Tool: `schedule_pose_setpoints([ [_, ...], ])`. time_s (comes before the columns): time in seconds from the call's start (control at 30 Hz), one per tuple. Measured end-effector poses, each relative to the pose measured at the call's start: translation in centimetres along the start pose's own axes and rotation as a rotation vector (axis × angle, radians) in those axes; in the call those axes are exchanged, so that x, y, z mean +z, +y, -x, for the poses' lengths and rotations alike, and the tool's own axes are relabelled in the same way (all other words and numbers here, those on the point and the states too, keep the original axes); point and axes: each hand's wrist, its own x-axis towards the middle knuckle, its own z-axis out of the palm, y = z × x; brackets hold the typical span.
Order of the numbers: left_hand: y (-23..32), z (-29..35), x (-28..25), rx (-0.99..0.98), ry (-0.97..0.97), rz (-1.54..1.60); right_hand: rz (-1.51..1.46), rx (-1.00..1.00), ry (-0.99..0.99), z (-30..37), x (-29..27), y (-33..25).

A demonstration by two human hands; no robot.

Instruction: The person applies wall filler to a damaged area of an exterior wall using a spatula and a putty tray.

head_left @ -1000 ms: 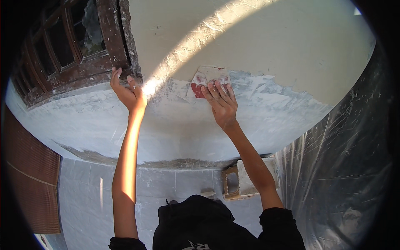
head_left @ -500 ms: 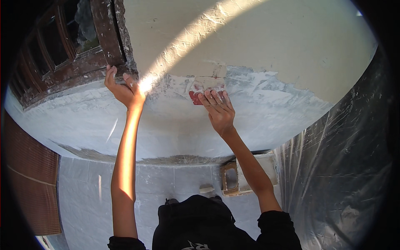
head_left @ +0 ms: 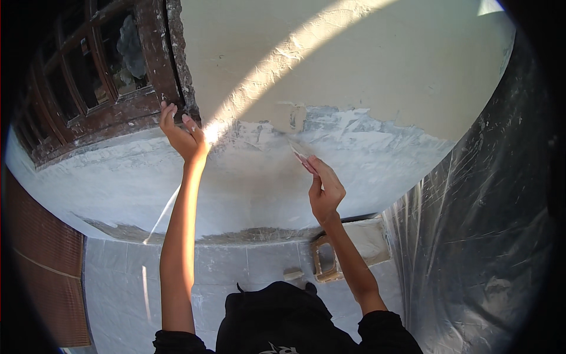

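My right hand [head_left: 327, 190] grips a red filling scraper [head_left: 303, 160], a thin flat blade smeared with white paste and seen nearly edge-on. It is held just in front of the wall [head_left: 253, 171]; I cannot tell whether its tip touches. Above it, cream paint meets a ragged band of whitish filler [head_left: 354, 121]. My left hand [head_left: 186, 138] is raised at the lower corner of the brown window frame [head_left: 141, 112]. Its fingers and thumb are apart, with white smears on the tips, and nothing shows between them.
Dusty grey tiles [head_left: 224, 265] form the floor. By the wall's foot stand a paste-crusted box or tray [head_left: 374, 236] and a small pale block [head_left: 292, 274]. Clear plastic sheeting [head_left: 460, 253] hangs at right. A brown ribbed panel [head_left: 44, 253] is at left.
My right hand has drawn the scraper down and back from the filler band and turned it from flat to edge-on. My left hand stays by the window corner.
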Motion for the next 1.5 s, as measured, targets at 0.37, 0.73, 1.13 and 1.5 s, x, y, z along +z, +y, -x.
schedule_pose_setpoints([
  [0.37,0.3,-1.4,2.7,0.138,0.121,0.190,-0.570,0.328,0.135,-6.1,2.0,0.5],
  [0.73,-0.2,-1.2,2.6,0.125,0.138,0.141,-0.439,0.277,0.337,-6.0,4.0,1.5],
  [1.13,0.2,-0.8,2.6,0.063,0.107,0.118,-0.589,0.341,0.372,-6.5,3.9,1.1],
  [1.5,0.0,-0.6,2.6,0.070,0.084,0.103,-0.534,0.360,0.350,-4.6,6.1,-0.5],
])
